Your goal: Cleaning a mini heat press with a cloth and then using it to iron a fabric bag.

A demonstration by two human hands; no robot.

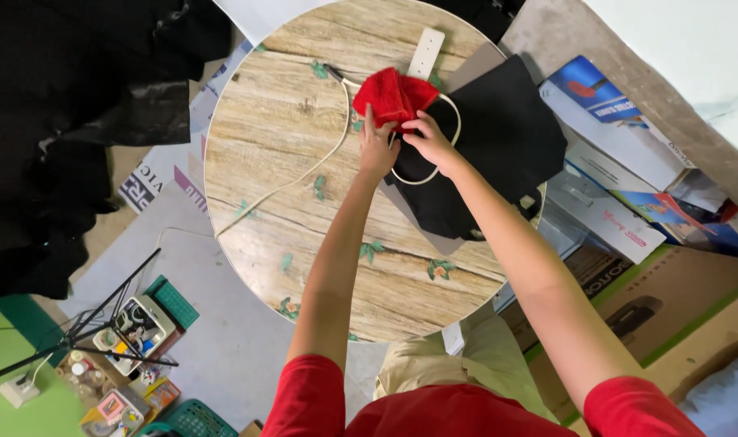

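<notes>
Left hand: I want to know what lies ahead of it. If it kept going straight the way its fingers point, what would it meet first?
The left hand already touches the red cloth, so that comes first. Beyond it lies the white power strip, though depth is hard to judge.

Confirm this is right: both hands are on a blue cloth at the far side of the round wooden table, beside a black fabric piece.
Not quite: the cloth is red, not blue. The head view shows the left hand and right hand on it at the far side of the round wooden table, beside the black fabric piece.
</notes>
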